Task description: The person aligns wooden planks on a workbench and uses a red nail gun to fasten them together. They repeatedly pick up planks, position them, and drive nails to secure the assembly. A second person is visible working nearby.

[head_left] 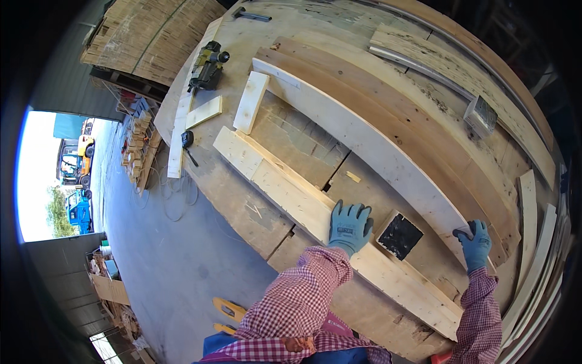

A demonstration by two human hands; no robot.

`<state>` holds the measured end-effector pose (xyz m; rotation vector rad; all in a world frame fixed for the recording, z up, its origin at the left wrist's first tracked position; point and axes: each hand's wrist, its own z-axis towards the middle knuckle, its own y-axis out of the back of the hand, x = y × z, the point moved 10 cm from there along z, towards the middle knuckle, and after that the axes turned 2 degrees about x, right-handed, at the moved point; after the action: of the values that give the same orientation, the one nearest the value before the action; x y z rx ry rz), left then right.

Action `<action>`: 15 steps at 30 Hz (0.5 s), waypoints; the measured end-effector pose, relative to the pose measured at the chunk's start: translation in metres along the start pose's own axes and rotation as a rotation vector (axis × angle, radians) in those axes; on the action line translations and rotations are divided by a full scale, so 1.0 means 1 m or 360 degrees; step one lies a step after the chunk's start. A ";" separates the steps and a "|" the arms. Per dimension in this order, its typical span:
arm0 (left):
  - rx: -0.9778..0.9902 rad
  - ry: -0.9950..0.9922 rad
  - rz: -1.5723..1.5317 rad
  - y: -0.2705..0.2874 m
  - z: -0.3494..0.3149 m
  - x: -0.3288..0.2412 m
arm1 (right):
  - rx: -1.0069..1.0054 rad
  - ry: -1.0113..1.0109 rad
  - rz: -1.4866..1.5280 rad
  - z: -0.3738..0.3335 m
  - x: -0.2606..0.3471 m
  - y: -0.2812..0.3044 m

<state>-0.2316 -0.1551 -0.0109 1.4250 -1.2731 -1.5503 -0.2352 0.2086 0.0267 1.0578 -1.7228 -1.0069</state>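
Note:
My left hand (350, 228), in a blue work glove, lies with fingers apart on the near pale wooden plank (285, 193), which runs diagonally across the worktable (303, 142). My right hand (475, 244), gloved alike, is closed round the right end of a long pale board (382, 155) standing on edge. That board rests against wide brown planks (388, 106) behind it. Between my hands sits a square block with a black top (400, 235). A short wooden piece (250, 103) bridges the left ends of the plank and the board.
A cordless power tool (209, 68), a wooden offcut (204, 112) and a tape measure (187, 139) lie at the left. A hammer (251, 15) is at the far edge. Another block (481, 116) stands at right, near stacked boards (545, 261). Bundled wood (151, 39) stands beyond.

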 end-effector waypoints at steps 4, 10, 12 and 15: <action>-0.0020 -0.0001 -0.0016 0.002 -0.001 0.000 | -0.0324 0.0136 0.0163 -0.035 0.017 0.073; -0.0165 -0.0043 -0.0115 0.005 -0.006 0.004 | -0.0491 0.0155 0.0399 -0.135 0.045 0.189; -0.0192 -0.0105 -0.0339 0.022 -0.008 0.004 | -0.0536 0.0096 0.0564 -0.184 0.018 0.200; -0.0072 -0.0010 -0.1099 0.004 -0.002 0.035 | -0.0686 -0.0117 0.0431 -0.266 -0.015 0.197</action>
<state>-0.2362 -0.1895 -0.0182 1.9515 -0.7642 -1.9951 -0.0305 0.2331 0.2864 0.5042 -1.5578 -1.1808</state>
